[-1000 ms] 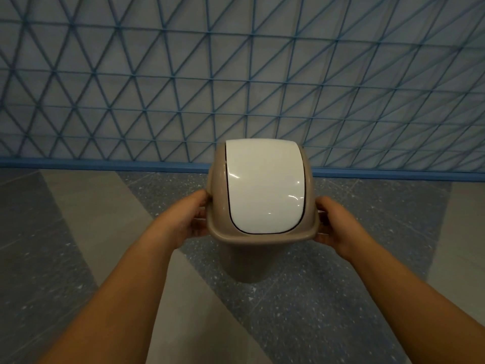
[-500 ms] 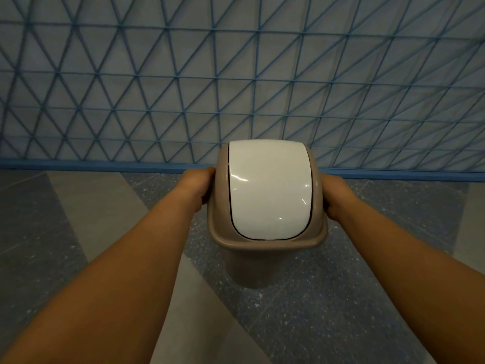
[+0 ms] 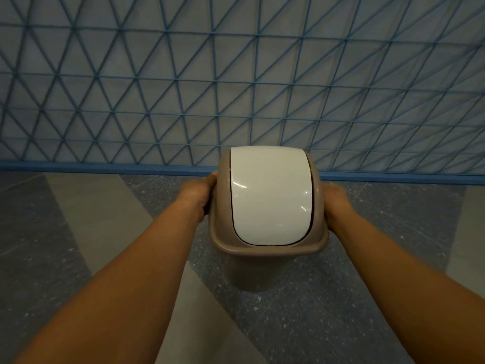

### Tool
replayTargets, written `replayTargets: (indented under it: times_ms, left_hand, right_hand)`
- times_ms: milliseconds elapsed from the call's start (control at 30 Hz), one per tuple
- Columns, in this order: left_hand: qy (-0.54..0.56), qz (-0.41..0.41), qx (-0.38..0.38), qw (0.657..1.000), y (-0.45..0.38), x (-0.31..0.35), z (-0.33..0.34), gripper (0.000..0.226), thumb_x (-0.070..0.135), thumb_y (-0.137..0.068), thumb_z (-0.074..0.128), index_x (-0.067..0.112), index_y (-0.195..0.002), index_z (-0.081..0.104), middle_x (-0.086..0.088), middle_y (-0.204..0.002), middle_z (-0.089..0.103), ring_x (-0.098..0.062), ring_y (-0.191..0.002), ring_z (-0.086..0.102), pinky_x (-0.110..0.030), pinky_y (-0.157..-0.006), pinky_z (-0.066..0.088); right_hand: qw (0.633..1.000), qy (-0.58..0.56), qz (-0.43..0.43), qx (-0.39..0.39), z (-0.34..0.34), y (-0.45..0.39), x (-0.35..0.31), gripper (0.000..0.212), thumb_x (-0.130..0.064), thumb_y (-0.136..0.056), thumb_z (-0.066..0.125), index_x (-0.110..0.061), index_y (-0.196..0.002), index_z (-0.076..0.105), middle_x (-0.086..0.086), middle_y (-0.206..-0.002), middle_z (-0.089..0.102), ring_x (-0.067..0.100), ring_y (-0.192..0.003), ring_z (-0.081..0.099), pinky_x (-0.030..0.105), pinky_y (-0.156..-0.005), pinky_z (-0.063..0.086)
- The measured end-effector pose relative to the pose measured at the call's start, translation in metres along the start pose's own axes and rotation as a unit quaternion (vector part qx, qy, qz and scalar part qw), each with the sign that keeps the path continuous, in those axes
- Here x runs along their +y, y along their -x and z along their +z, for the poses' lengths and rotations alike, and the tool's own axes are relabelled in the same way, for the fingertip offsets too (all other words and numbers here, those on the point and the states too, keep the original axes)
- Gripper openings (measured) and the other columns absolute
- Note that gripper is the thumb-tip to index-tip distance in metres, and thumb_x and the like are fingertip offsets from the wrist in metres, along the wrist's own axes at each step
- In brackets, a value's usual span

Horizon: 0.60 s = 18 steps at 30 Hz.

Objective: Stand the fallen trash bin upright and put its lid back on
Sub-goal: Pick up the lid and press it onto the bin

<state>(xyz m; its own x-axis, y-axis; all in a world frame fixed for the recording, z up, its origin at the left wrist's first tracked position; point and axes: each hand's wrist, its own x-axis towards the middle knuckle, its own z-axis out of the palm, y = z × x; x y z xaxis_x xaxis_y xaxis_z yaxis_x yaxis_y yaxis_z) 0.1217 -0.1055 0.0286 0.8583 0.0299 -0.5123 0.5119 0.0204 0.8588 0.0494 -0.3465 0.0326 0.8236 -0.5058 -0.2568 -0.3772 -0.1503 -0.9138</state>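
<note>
Speckled grey floor tiles (image 3: pixel 328 311) with paler diagonal bands run away from you to a blue skirting strip (image 3: pixel 105 168), and above it stands a wall (image 3: pixel 236 74) crossed by a blue triangular lattice. At the centre, near that far wall, the taupe trash bin (image 3: pixel 256 271) stands upright on the floor, its body narrowing toward the base. Its lid (image 3: pixel 223 237) sits on top, a taupe frame around a glossy white swing flap (image 3: pixel 270 198) that lies closed and catches two small highlights. Your left hand (image 3: pixel 200 197) presses against the left side of the lid frame, fingers wrapped round its far edge. Your right hand (image 3: pixel 336 203) clasps the right side the same way. Both forearms reach in from the near corners, so the lid is gripped between your two hands.
</note>
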Motion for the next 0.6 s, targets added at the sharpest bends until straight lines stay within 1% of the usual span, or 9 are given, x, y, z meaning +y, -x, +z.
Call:
replayTargets:
  times_ms: [67, 133, 200, 267, 333, 400, 433, 500, 600]
  left_hand:
    - [-0.013, 0.000, -0.011, 1.000, 0.017, -0.007, -0.007, 0.038, 0.046, -0.084, 0.059, 0.010, -0.095, 0.067, -0.008, -0.095, 0.070, -0.027, -0.089, 0.065, -0.040, -0.082, 0.054]
    - [-0.052, 0.008, -0.030, 0.998, 0.034, -0.019, -0.019, 0.030, 0.042, -0.089, 0.053, 0.016, -0.090, 0.066, -0.008, -0.094, 0.070, -0.025, -0.087, 0.065, -0.036, -0.070, 0.052]
    - [-0.074, 0.007, -0.058, 0.996, 0.056, -0.031, -0.035, 0.026, 0.035, -0.091, 0.051, 0.015, -0.093, 0.066, -0.009, -0.094, 0.070, -0.024, -0.085, 0.067, -0.033, -0.062, 0.052]
    - [-0.074, 0.014, -0.096, 0.993, 0.080, -0.044, -0.047, 0.025, 0.032, -0.091, 0.052, 0.016, -0.102, 0.066, -0.009, -0.094, 0.071, -0.022, -0.084, 0.069, -0.032, -0.062, 0.055]
    - [-0.064, 0.033, -0.101, 0.992, 0.099, -0.055, -0.053, 0.029, 0.026, -0.089, 0.058, 0.018, -0.116, 0.058, -0.009, -0.098, 0.070, -0.022, -0.089, 0.068, -0.034, -0.066, 0.056]
    - [-0.064, 0.079, -0.076, 0.992, 0.110, -0.061, -0.052, 0.051, 0.018, -0.085, 0.065, 0.026, -0.129, 0.043, -0.006, -0.106, 0.065, -0.023, -0.096, 0.066, -0.038, -0.076, 0.057]
    - [-0.091, 0.109, -0.059, 0.988, 0.115, -0.062, -0.050, 0.062, 0.017, -0.083, 0.068, 0.031, -0.135, 0.037, -0.001, -0.114, 0.060, -0.021, -0.100, 0.063, -0.038, -0.082, 0.055]
    - [-0.167, 0.183, -0.034, 0.968, 0.120, -0.065, -0.045, 0.071, 0.021, -0.079, 0.071, 0.034, -0.139, 0.035, 0.008, -0.127, 0.047, -0.013, -0.109, 0.054, -0.032, -0.091, 0.048]
    - [-0.249, 0.296, -0.032, 0.922, 0.120, -0.075, -0.039, 0.072, 0.033, -0.076, 0.073, 0.046, -0.134, 0.033, 0.019, -0.133, 0.037, -0.003, -0.121, 0.041, -0.025, -0.100, 0.037]
  right_hand:
    - [1.000, 0.005, 0.015, -0.012, -0.004, 0.010, 0.001, 0.032, -0.025, -0.093, 0.047, -0.015, -0.064, 0.055, 0.004, -0.066, 0.061, 0.017, -0.062, 0.056, 0.021, -0.047, 0.045]
    - [0.999, -0.024, 0.022, -0.032, -0.013, 0.026, 0.006, 0.024, -0.029, -0.092, 0.048, -0.018, -0.077, 0.064, 0.007, -0.076, 0.068, 0.020, -0.070, 0.061, 0.026, -0.053, 0.046]
    - [0.997, -0.035, 0.008, -0.067, -0.026, 0.046, 0.016, 0.021, -0.031, -0.093, 0.048, -0.020, -0.100, 0.064, 0.007, -0.090, 0.069, 0.024, -0.081, 0.065, 0.030, -0.059, 0.049]
    - [0.995, -0.044, -0.004, -0.094, -0.039, 0.069, 0.027, 0.024, -0.032, -0.092, 0.051, -0.026, -0.114, 0.059, 0.007, -0.095, 0.069, 0.023, -0.085, 0.066, 0.029, -0.062, 0.052]
    - [0.993, -0.034, -0.011, -0.109, -0.049, 0.091, 0.040, 0.030, -0.029, -0.091, 0.055, -0.032, -0.120, 0.053, 0.010, -0.092, 0.068, 0.023, -0.082, 0.066, 0.029, -0.064, 0.054]
    - [0.994, -0.046, -0.021, -0.100, -0.050, 0.108, 0.051, 0.038, -0.022, -0.089, 0.059, -0.035, -0.122, 0.046, 0.015, -0.086, 0.066, 0.023, -0.074, 0.066, 0.027, -0.061, 0.057]
    - [0.994, -0.058, -0.025, -0.086, -0.048, 0.113, 0.055, 0.042, -0.018, -0.088, 0.060, -0.034, -0.123, 0.043, 0.017, -0.085, 0.065, 0.022, -0.071, 0.066, 0.026, -0.059, 0.057]
    - [0.994, -0.082, -0.041, -0.052, -0.042, 0.118, 0.062, 0.046, -0.014, -0.087, 0.061, -0.030, -0.126, 0.041, 0.018, -0.089, 0.065, 0.022, -0.074, 0.067, 0.028, -0.063, 0.058]
    - [0.994, -0.076, -0.081, -0.021, -0.037, 0.117, 0.069, 0.050, -0.017, -0.086, 0.063, -0.029, -0.130, 0.042, 0.007, -0.103, 0.064, 0.019, -0.090, 0.068, 0.035, -0.077, 0.056]
